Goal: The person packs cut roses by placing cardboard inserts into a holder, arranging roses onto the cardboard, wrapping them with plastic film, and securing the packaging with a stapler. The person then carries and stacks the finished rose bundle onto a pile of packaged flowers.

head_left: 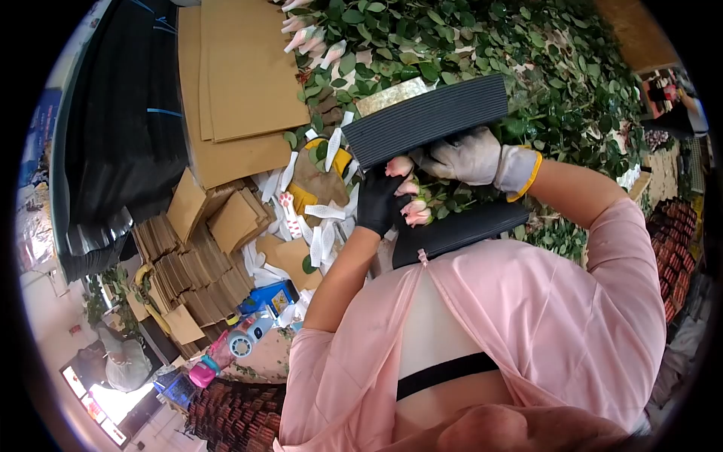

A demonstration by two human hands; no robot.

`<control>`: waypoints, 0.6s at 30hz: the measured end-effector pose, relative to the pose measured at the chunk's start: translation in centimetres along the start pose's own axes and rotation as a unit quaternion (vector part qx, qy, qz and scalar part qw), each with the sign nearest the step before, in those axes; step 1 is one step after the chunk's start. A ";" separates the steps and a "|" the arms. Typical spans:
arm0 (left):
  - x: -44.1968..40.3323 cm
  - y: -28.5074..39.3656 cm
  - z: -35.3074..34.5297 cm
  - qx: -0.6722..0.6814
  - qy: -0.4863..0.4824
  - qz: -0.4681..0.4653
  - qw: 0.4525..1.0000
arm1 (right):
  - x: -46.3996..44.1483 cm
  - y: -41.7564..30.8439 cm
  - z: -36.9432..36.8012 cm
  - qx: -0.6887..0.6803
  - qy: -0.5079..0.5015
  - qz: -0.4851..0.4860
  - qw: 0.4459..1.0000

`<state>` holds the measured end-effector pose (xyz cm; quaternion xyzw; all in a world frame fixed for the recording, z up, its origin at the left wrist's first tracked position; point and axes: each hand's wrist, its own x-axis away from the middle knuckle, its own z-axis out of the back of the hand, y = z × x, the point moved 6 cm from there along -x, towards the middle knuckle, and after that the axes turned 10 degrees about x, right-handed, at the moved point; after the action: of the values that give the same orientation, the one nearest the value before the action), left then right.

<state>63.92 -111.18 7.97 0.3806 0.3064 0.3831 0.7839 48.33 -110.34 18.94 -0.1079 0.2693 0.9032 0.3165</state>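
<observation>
My left hand (pixel 379 202), in a black glove, is beside the heads of several pink roses (pixel 416 212). Its dark fingers blend into the black sheet, so their grip is hard to make out. My right hand (pixel 468 157), in a grey-white glove with a yellow cuff, has curled fingers at the neck of the uppermost pink rose (pixel 399 166). A ribbed black sheet (pixel 425 120) stands raised just beyond both hands. Its near part (pixel 459 235) lies against my body, with the roses and their leaves between the two parts.
Leafy rose stems (pixel 557 68) cover the far and right side. Cardboard sheets (pixel 252 68) and stacked black sheets (pixel 120 113) are at left. White mesh sleeves (pixel 324 237), a brown-yellow glove (pixel 320 177), folded cardboard (pixel 192 271) and a bottle (pixel 245 339) lie nearer. Another person (pixel 124 361) is at lower left.
</observation>
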 end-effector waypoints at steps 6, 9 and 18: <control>0.0 1.1 0.4 0.053 -0.011 -0.028 0.998 | 0.0 -0.6 -1.2 -0.010 -0.051 -0.009 0.999; 1.1 1.0 0.0 0.005 0.026 -0.055 0.998 | 0.0 -1.2 -2.2 -0.012 -0.069 -0.011 0.997; 2.9 2.3 -0.1 -0.283 0.096 -0.041 0.954 | -0.4 -1.2 -1.8 0.012 -0.080 -0.007 0.997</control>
<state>64.46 -107.76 9.27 0.0919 0.2747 0.4565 0.8412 49.46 -110.72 17.11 -0.0332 0.2534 0.9031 0.3451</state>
